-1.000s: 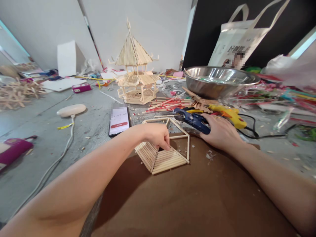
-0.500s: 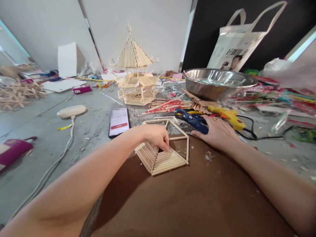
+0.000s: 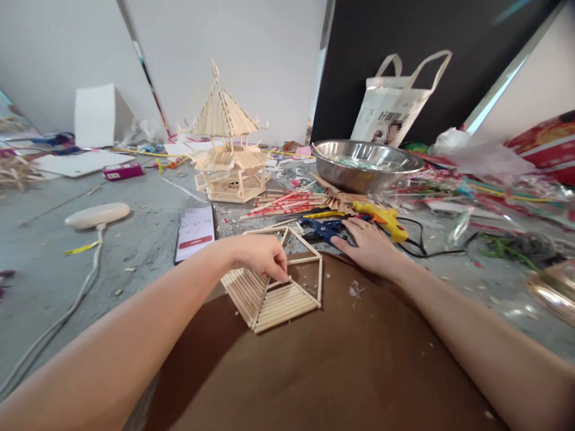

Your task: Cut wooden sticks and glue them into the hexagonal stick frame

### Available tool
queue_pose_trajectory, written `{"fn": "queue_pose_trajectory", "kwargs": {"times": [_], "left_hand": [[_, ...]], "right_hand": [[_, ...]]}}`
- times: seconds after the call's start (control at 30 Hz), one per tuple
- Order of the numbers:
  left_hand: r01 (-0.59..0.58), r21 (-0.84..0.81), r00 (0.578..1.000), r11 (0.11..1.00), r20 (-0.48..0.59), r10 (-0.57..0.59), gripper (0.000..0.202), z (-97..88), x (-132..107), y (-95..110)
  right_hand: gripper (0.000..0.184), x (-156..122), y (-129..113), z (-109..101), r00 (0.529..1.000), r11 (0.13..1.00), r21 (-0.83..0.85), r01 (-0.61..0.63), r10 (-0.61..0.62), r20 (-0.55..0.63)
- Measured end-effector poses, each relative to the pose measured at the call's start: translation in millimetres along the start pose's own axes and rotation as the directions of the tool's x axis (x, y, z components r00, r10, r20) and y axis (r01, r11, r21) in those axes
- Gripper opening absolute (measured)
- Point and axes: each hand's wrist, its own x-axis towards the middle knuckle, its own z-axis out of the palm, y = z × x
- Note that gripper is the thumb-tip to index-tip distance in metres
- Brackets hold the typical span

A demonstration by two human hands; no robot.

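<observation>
My left hand (image 3: pixel 263 258) is closed in a pinch over a six-sided frame of wooden sticks (image 3: pixel 287 310). At its fingertips is a short wooden stick (image 3: pixel 277 282), partly hidden, above the slatted front panel. Two panels of the frame are filled with sticks; those on the right show only outlines. My right hand (image 3: pixel 371 245) lies with its fingers stretched out at a pair of blue-handled pliers (image 3: pixel 324 227), the thumb touching a handle. Just beyond those fingers rests a yellow glue gun (image 3: pixel 385 220).
A stick pagoda model (image 3: pixel 229 158) stands behind the frame. A phone (image 3: pixel 196 232) showing a timer lies left of it. Red-marked sticks (image 3: pixel 287 202), a steel basin (image 3: pixel 366 170) and a white bag (image 3: pixel 381 111) are farther back. Brown board (image 3: pixel 291 383) fills the foreground.
The view has turned right, so everything appears shifted left. The pliers now lie flatter with their handles spread, and my right hand's hold on them looks looser. My left hand keeps its pinch.
</observation>
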Motion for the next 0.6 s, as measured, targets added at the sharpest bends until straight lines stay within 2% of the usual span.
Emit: {"fn": "queue_pose_trajectory", "kwargs": {"times": [0.1, 0.13, 0.17, 0.23, 0.3, 0.37, 0.43, 0.6], "left_hand": [[-0.035, -0.072, 0.995, 0.997, -0.092, 0.028, 0.02, -2.2, -1, 1], [-0.043, -0.12, 0.991, 0.992, -0.128, 0.028, 0.02, -2.4, -1, 1], [-0.051, -0.171, 0.986, 0.984, -0.165, 0.022, 0.02, -2.3, -1, 2], [-0.068, -0.272, 0.972, 0.96, -0.233, 0.003, 0.021, -1.5, 0, 3], [-0.094, -0.359, 0.956, 0.929, -0.292, -0.016, 0.021, -0.3, 1, 4], [-0.123, -0.431, 0.941, 0.894, -0.338, -0.033, 0.02, 0.7, 2, 6], [-0.145, -0.477, 0.924, 0.867, -0.379, -0.054, 0.019, 1.5, 3, 7], [-0.209, -0.565, 0.878, 0.798, -0.468, -0.102, 0.016, 3.2, 7, 6]], "right_hand": [[0.049, 5, 16, -11, 0.973, 0.997, 0.057, -0.056, 0.067, -0.22], [0.047, 7, 24, -12, 0.949, 0.993, 0.038, -0.113, 0.119, -0.292], [0.046, 8, 34, -13, 0.934, 0.984, 0.012, -0.176, 0.171, -0.315], [0.048, 10, 52, -10, 0.923, 0.956, -0.021, -0.293, 0.277, -0.265], [0.05, 11, 68, -5, 0.892, 0.9, -0.002, -0.436, 0.431, -0.133], [0.047, 11, 77, -1, 0.878, 0.881, 0.05, -0.47, 0.473, -0.072], [0.046, 11, 79, -2, 0.87, 0.872, 0.102, -0.479, 0.487, -0.082], [0.051, 8, 68, -22, 0.849, 0.862, 0.261, -0.434, 0.488, -0.203]]}}
